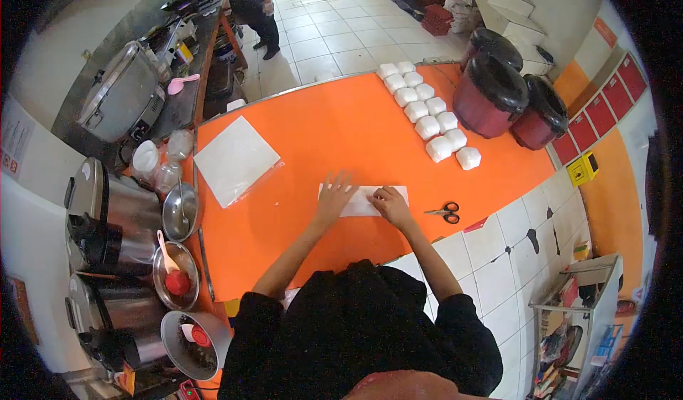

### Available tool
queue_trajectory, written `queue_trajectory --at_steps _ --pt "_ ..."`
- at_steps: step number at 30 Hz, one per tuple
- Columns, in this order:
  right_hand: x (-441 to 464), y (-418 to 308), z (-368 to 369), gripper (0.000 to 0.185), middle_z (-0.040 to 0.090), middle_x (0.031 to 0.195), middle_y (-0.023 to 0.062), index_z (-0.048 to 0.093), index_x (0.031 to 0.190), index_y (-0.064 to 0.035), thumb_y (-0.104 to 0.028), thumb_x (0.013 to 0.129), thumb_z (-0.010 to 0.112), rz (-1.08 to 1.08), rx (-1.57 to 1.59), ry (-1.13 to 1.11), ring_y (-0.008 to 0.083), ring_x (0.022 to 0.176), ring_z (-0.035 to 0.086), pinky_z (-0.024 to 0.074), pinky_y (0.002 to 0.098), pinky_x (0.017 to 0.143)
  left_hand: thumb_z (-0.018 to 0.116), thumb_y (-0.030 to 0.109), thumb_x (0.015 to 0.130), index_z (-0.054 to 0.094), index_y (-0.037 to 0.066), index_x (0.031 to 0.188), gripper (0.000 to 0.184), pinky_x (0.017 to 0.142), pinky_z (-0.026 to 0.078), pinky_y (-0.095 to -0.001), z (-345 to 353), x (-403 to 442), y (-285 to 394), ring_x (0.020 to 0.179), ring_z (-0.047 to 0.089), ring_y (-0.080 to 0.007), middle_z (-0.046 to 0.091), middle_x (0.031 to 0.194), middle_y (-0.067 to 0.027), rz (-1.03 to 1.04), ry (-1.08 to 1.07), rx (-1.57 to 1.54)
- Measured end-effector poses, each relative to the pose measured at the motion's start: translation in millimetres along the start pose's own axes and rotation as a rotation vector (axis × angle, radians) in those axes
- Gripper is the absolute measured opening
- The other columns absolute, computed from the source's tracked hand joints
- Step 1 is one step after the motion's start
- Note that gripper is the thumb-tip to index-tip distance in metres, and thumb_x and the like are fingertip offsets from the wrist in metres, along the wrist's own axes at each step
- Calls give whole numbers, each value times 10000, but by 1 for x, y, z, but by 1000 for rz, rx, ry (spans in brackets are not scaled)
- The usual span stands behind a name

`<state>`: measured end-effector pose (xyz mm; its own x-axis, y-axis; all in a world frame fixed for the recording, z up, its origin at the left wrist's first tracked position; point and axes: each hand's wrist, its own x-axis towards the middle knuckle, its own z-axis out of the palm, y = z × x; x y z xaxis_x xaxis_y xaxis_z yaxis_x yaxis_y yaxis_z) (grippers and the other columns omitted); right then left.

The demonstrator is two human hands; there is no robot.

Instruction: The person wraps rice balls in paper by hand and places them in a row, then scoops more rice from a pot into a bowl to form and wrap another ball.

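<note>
A folded sheet of white paper (364, 209) lies on the orange table in front of me. My left hand (334, 199) rests flat on its left part with fingers spread, slightly blurred. On its right part, my right hand (388, 204) has its fingers curled and pressed together at the paper's edge. Black-handled scissors (447, 214) lie just right of that hand. To the upper left is a stack of square white sheets (237, 160) with clear plastic under it. Several white wrapped packets (427, 126) stand in rows toward the upper right.
Dark red lidded containers (491, 94) occupy the table's far right corner. Along the left stand metal bowls (192, 211), a pot with a red-headed scoop, and large steel cookers (117, 215). A person (252, 9) stands beyond the table. A metal shelf (580, 307) is at lower right.
</note>
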<state>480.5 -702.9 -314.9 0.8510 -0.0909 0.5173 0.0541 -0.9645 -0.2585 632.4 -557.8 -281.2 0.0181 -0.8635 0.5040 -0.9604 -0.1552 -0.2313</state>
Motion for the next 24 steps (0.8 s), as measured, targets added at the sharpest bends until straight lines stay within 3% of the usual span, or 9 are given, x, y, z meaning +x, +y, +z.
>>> queue_trajectory --at_steps 4,8,11,14,16,19,22,24 --pt "-1 -2 -6 175 533 761 38 640 879 -73 -122 725 572 -37 -22 -29 195 748 513 439 319 667 532 113 756 597 143 922 181 870 389 -351 21 -21 -25 968 503 -174 540 938 -15 189 -304 -81" --pt "-7 -2 -4 215 529 779 31 633 914 -55 -68 699 623 -96 34 -28 192 726 503 443 309 651 532 107 750 593 141 900 166 823 409 -322 45 -49 -53 972 514 -181 565 888 -27 289 -701 -139" --pt "-8 -1 -6 215 533 809 36 625 932 -37 -81 721 620 -139 7 -43 195 715 504 448 310 639 521 97 754 589 116 862 129 798 421 -340 1 -28 -60 943 534 -209 577 865 -51 11 -728 -71" --pt "-11 -4 -2 205 532 852 56 612 942 -23 -102 753 597 -73 128 -77 218 738 510 453 325 653 501 109 783 594 95 900 150 811 420 -360 15 12 -45 929 545 -246 584 929 -96 -163 -267 -202" --pt "-11 -6 0 193 525 878 78 601 934 -21 -137 785 566 3 275 -92 249 788 516 456 340 686 484 127 807 601 102 964 197 811 424 -373 54 21 -16 928 556 -267 588 987 -114 -165 -252 -472" --pt "-8 -14 -9 231 516 891 120 581 953 1 -159 787 572 273 404 -235 302 866 511 452 359 726 486 165 821 602 94 1005 229 795 438 -371 57 23 5 926 563 -286 586 1031 -124 -19 -566 -533" --pt "-3 13 11 277 528 915 120 605 986 -24 -113 725 639 468 391 -49 301 853 548 459 356 757 532 168 804 603 66 1020 249 769 448 -368 66 5 4 912 575 -295 616 973 -127 -205 -382 -818" --pt "4 34 12 311 557 943 118 617 969 -20 -124 682 678 321 338 -219 305 866 551 454 362 770 600 197 757 613 49 1001 286 744 454 -360 78 -2 -8 867 586 -299 629 925 -140 -162 -387 -1004"
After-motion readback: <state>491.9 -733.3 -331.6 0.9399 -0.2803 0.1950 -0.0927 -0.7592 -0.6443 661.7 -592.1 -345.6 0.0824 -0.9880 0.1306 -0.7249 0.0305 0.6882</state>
